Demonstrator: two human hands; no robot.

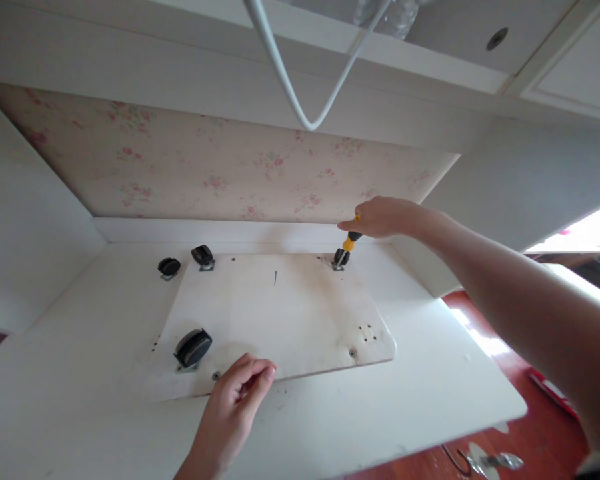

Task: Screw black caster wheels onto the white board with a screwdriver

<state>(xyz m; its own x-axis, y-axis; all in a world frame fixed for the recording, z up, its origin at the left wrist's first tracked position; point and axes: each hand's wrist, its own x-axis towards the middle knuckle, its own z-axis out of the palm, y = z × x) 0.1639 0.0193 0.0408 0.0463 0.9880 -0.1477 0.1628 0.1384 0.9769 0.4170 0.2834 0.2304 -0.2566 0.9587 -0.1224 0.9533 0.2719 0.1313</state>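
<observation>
A white board [280, 313] with rounded corners lies on the white desk. My right hand [377, 217] is closed round the handle of a yellow and black screwdriver [350, 241]. The screwdriver's shaft points down at the metal plate of a black caster [341, 257] at the board's far right corner. My left hand [243, 393] is closed at the board's near edge, fingertips pinched together; what they hold, if anything, is hidden. Two more casters stand on the board, one at the far left [203, 255], one at the near left [193, 348]. Several screw holes mark the near right corner.
A loose black caster [169, 267] sits on the desk [430, 380] left of the board. A white cable [300, 113] hangs in front of the upper shelf. Side panels and a floral wall [240, 167] enclose the desk. Red floor [520, 427] shows at lower right.
</observation>
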